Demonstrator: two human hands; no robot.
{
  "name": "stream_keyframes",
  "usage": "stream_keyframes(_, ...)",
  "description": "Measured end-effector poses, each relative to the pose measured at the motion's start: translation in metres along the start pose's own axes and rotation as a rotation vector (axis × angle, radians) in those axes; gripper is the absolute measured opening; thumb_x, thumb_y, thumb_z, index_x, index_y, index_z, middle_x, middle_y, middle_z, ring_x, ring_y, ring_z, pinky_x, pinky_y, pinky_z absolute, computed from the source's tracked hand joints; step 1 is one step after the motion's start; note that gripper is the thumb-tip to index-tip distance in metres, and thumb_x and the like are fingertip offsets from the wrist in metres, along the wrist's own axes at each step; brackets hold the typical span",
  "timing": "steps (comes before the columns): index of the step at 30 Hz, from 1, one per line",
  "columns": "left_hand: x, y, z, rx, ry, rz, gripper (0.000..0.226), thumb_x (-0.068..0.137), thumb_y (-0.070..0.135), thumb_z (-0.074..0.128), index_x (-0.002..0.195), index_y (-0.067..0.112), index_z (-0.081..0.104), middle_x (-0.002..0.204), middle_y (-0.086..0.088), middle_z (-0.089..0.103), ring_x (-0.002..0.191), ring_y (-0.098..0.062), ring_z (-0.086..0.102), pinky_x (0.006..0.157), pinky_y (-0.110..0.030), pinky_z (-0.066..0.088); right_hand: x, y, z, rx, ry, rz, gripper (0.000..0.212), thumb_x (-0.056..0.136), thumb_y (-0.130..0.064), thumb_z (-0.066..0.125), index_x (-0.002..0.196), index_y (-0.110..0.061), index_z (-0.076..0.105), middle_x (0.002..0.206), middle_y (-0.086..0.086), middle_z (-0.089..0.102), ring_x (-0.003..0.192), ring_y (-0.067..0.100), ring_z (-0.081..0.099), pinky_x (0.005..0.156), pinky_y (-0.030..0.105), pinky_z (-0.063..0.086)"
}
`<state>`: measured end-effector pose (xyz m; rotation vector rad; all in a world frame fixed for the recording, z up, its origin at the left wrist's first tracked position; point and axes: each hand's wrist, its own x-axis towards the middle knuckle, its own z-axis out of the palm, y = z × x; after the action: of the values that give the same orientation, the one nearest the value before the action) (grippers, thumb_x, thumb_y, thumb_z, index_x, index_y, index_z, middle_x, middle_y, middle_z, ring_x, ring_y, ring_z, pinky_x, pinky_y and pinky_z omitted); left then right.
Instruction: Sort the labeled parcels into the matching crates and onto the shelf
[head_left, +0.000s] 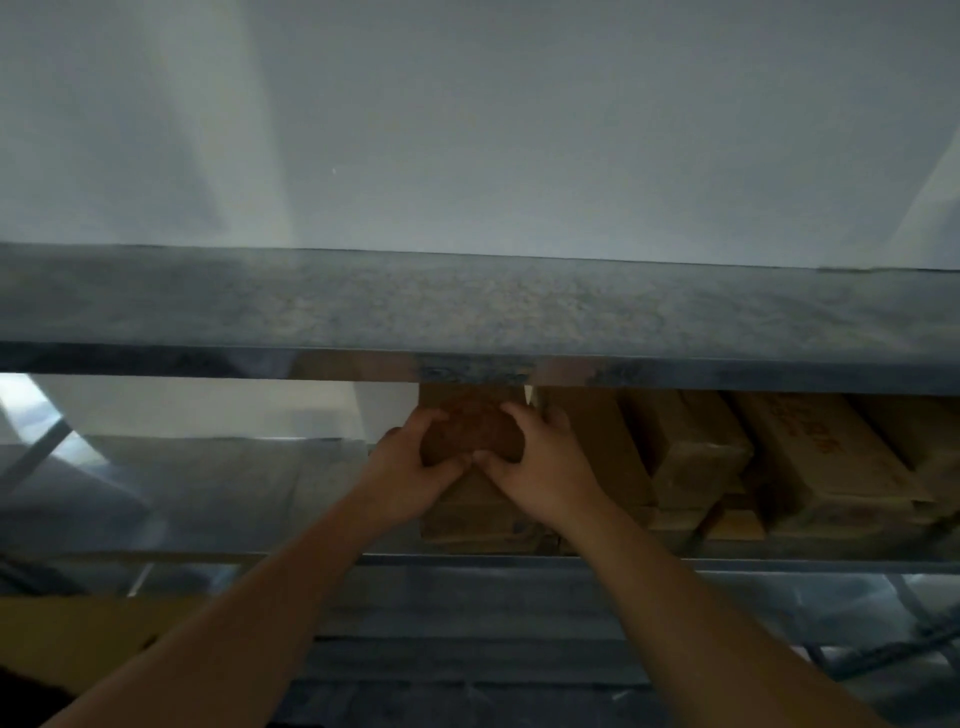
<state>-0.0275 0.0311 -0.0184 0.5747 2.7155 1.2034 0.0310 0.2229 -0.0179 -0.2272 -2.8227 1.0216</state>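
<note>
A small rounded brown parcel (475, 423) sits on top of a stack of cardboard boxes (478, 514) on the middle shelf board (208, 499). My left hand (410, 467) grips its left side with fingers curled over the top. On its right side, my right hand (540, 467) holds it the same way, and the two thumbs meet below it. The parcel's label is not visible in the dim light.
An upper shelf board (467, 306) crosses the view just above the parcel, leaving little headroom. More cardboard boxes (810, 462) fill the shelf to the right. A yellowish crate edge (78, 634) shows at the lower left. A white wall (467, 130) stands behind.
</note>
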Motion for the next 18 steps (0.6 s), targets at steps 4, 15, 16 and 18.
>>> stream_keyframes(4,-0.046,-0.010,-0.017,0.037,0.009,-0.027,0.045,0.085,0.057,0.067,0.119,0.050,0.039,0.121,0.001,0.054,0.100,-0.016,0.059,0.078,-0.025,0.052,-0.032,-0.011,0.005,0.105,-0.118,-0.034,0.091,0.083,-0.067,0.073,0.157,-0.049,0.023,0.145,-0.012,0.020,0.136,0.023,0.041,0.117,0.042,0.041)
stream_keyframes(15,-0.148,-0.013,-0.027,0.063,0.078,-0.156,0.061,0.062,0.082,0.055,0.113,0.061,0.031,0.115,0.005,0.046,0.091,-0.009,0.054,0.074,-0.019,0.045,-0.101,-0.026,0.025,0.180,-0.230,-0.129,0.094,0.080,-0.070,0.075,0.156,-0.052,0.023,0.126,-0.024,0.015,0.135,0.016,0.039,0.116,0.039,0.042)
stream_keyframes(16,-0.154,-0.009,-0.026,0.060,0.086,-0.163,0.062,0.061,0.082,0.055,0.113,0.063,0.029,0.116,0.006,0.045,0.093,-0.009,0.054,0.074,-0.018,0.045,-0.105,-0.026,0.023,0.181,-0.227,-0.144,0.093,0.079,-0.070,0.076,0.155,-0.053,0.023,0.128,-0.024,0.015,0.135,0.016,0.039,0.115,0.038,0.042)
stream_keyframes(18,-0.165,-0.002,-0.025,0.049,0.118,-0.174,0.070,0.060,0.081,0.060,0.119,0.062,0.026,0.122,0.005,0.044,0.100,-0.012,0.055,0.080,-0.020,0.048,-0.113,-0.028,0.017,0.197,-0.220,-0.170,0.094,0.077,-0.067,0.079,0.152,-0.055,0.024,0.137,-0.027,0.014,0.138,0.017,0.037,0.115,0.040,0.043)
